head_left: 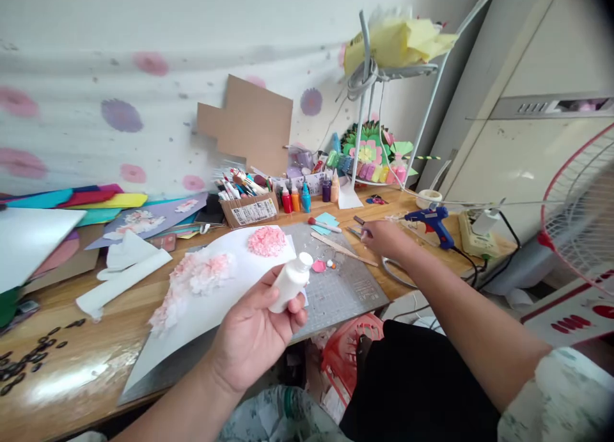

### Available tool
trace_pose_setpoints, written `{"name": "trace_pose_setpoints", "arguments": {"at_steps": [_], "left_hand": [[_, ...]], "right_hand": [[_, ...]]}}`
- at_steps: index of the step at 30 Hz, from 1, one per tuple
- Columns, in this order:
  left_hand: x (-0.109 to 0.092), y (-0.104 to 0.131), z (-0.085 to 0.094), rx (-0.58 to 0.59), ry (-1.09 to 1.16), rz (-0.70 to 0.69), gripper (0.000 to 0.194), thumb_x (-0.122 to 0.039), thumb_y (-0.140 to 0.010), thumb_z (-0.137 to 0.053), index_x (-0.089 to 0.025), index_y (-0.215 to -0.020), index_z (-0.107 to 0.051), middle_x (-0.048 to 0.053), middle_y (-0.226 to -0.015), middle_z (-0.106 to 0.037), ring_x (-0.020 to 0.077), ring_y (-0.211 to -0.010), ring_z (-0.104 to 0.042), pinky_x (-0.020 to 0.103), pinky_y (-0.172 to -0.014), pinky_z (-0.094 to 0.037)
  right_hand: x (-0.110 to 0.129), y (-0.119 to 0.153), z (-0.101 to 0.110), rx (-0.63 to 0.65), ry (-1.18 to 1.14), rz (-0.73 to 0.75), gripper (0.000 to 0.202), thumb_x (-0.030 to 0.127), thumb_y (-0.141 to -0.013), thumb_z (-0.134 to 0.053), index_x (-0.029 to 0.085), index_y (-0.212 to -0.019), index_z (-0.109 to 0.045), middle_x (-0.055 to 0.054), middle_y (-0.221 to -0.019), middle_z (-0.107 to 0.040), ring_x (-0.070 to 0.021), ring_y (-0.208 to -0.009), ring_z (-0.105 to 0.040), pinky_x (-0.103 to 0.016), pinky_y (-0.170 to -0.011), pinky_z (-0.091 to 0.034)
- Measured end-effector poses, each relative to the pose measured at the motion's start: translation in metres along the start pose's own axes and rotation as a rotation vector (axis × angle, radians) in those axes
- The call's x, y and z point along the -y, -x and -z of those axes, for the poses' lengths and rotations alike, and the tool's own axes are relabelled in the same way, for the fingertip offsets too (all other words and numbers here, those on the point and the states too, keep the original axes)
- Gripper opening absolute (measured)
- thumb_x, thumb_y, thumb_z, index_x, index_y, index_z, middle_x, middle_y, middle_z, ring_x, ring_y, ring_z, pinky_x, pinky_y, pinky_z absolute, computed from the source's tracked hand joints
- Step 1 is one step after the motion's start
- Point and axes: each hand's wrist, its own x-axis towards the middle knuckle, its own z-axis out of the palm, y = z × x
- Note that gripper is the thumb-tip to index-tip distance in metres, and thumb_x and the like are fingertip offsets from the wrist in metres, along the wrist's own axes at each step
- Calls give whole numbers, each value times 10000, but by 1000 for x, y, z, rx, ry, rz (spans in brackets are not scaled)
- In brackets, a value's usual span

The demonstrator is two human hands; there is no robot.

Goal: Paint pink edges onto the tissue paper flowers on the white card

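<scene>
A small white bottle with a white cap [291, 282] is held in my left hand [259, 323], tilted a little, above the front edge of the grey cutting mat [348, 282]. My right hand [386, 238] reaches over the desk to the right of the mat, its fingers closed at the dark handles of a tool, perhaps scissors; what it grips is too small to make out. White paper [240, 282] with pink and white petal clusters [199, 272] lies left of the bottle. A round pink cluster [267, 240] sits near the paper's top edge.
A blue glue gun [432, 223] and a power strip [477, 234] are at the right. Behind the mat stand a box of pens [250, 210] and paint bottles [295, 199]. Coloured sheets [103, 199] and black pieces [36, 355] lie left. A fan [582, 205] stands far right.
</scene>
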Motion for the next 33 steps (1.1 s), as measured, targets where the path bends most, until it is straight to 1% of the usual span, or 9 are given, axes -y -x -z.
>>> {"name": "trace_pose_setpoints", "arguments": {"at_steps": [6, 8, 11, 14, 17, 21, 25, 30, 33], "left_hand": [[13, 6, 2, 65, 38, 26, 327, -146, -631, -885, -177, -936, -772, 44, -885, -693, 123, -675, -611, 259, -661, -569], [17, 7, 2, 79, 53, 45, 334, -155, -636, -895, -188, -947, -777, 33, -883, -687, 117, -685, -613, 257, -683, -567], [21, 9, 1, 103, 51, 42, 321, -169, -657, -898, -194, -955, -781, 14, -867, -673, 106, -687, -605, 249, -700, -558], [24, 11, 2, 132, -39, -25, 268, -197, -720, -865, -187, -972, -774, 7, -830, -649, 112, -706, -593, 240, -702, -540], [27, 15, 5, 112, -141, -104, 236, -222, -784, -827, -200, -1010, -762, 7, -817, -645, 116, -724, -583, 233, -722, -521], [33, 19, 9, 31, -152, -139, 281, -242, -748, -869, -231, -1007, -761, 5, -798, -666, 116, -717, -586, 228, -733, -511], [40, 21, 10, 54, -72, -26, 285, -292, -708, -900, -208, -950, -775, 6, -697, -645, 105, -629, -555, 218, -645, -492], [60, 25, 15, 74, -58, 179, 351, -402, -688, -898, -180, -932, -778, 5, -584, -600, 107, -542, -525, 212, -551, -434], [68, 26, 20, 69, -181, 121, 402, -471, -706, -869, -206, -989, -763, 22, -639, -644, 150, -605, -585, 248, -615, -465]], "right_hand": [[31, 47, 23, -183, -402, 176, 364, 427, -966, -574, 154, -1206, -599, -72, -1109, -663, -172, -919, -665, -374, -796, -586], [47, 66, 26, -193, -524, 309, 427, 519, -958, -550, 152, -1163, -620, -56, -992, -687, -148, -818, -666, -330, -726, -579], [68, 90, 28, -176, -641, 484, 583, 721, -834, -580, 176, -1005, -698, -51, -860, -710, -142, -739, -653, -284, -661, -546], [79, 101, 30, -133, -680, 579, 552, 706, -818, -615, 175, -914, -726, -46, -776, -708, -112, -639, -599, -245, -581, -486], [81, 104, 30, -100, -651, 615, 479, 633, -828, -662, 161, -874, -728, -33, -715, -693, -94, -583, -550, -225, -543, -432], [78, 106, 28, -101, -578, 640, 428, 584, -859, -653, 162, -829, -713, -19, -673, -664, -96, -583, -539, -229, -561, -411], [76, 117, 25, -73, -530, 682, 425, 597, -850, -656, 186, -936, -720, -51, -790, -730, -120, -654, -612, -239, -605, -453], [68, 140, 18, -27, -490, 705, 340, 543, -850, -684, 211, -917, -726, -53, -754, -745, -130, -636, -654, -232, -581, -471], [61, 149, 13, -48, -492, 677, 306, 512, -835, -715, 220, -928, -721, -42, -729, -740, -126, -613, -659, -222, -550, -465]]}}
